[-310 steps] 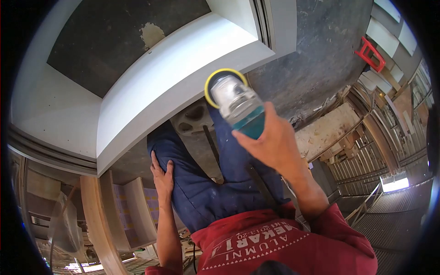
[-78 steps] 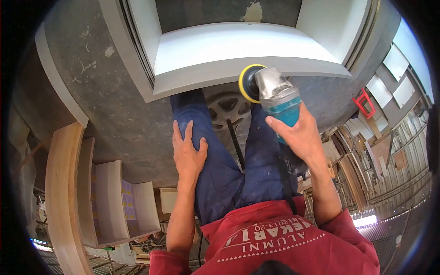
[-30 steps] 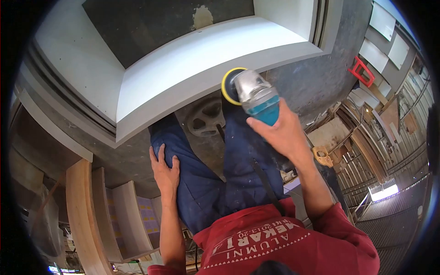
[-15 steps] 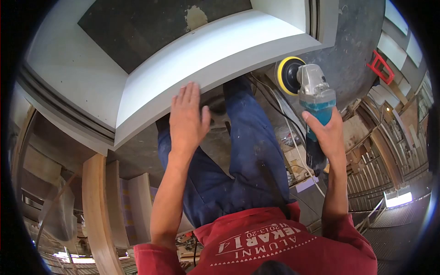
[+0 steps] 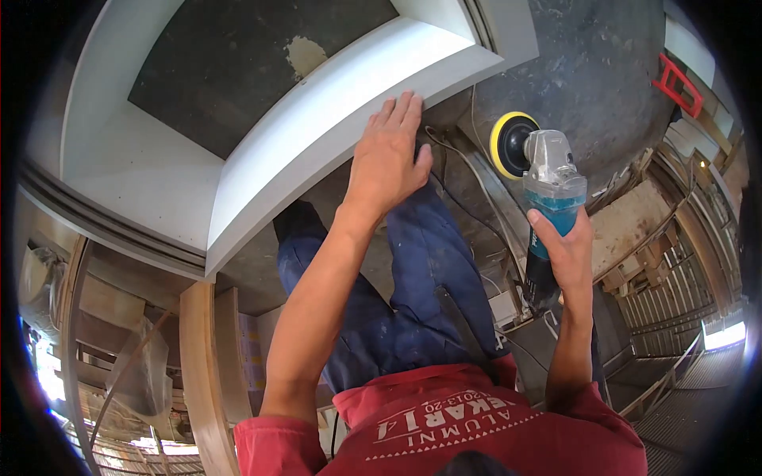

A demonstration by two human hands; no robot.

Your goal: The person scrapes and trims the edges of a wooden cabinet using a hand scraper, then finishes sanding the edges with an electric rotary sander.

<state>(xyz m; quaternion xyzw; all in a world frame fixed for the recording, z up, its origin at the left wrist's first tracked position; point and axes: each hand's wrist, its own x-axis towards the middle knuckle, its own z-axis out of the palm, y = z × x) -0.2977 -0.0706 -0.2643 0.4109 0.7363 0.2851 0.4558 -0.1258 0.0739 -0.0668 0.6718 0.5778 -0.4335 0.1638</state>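
Note:
My left hand (image 5: 389, 151) lies with its fingers stretched out on the near edge of a grey-white frame (image 5: 317, 163), thumb apart from the fingers. Nothing is in it. To the right, my right hand (image 5: 565, 247) is wrapped round a teal and black power tool (image 5: 556, 186) with a clear cover over its head. The tool's round pad (image 5: 510, 145) has a yellow rim and stands on edge, apart from the frame. Part of the tool's body is hidden behind my fingers.
A wooden board (image 5: 198, 357) stands at the lower left. A red-handled object (image 5: 679, 86) lies at the upper right on the dark floor (image 5: 595, 71). Cables (image 5: 476, 178) run beside my legs, and stacked timber (image 5: 663, 305) is at the right.
My left hand has left my thigh and slid rightward along the frame's edge. My right hand has moved the tool right, away from the frame. The view has turned.

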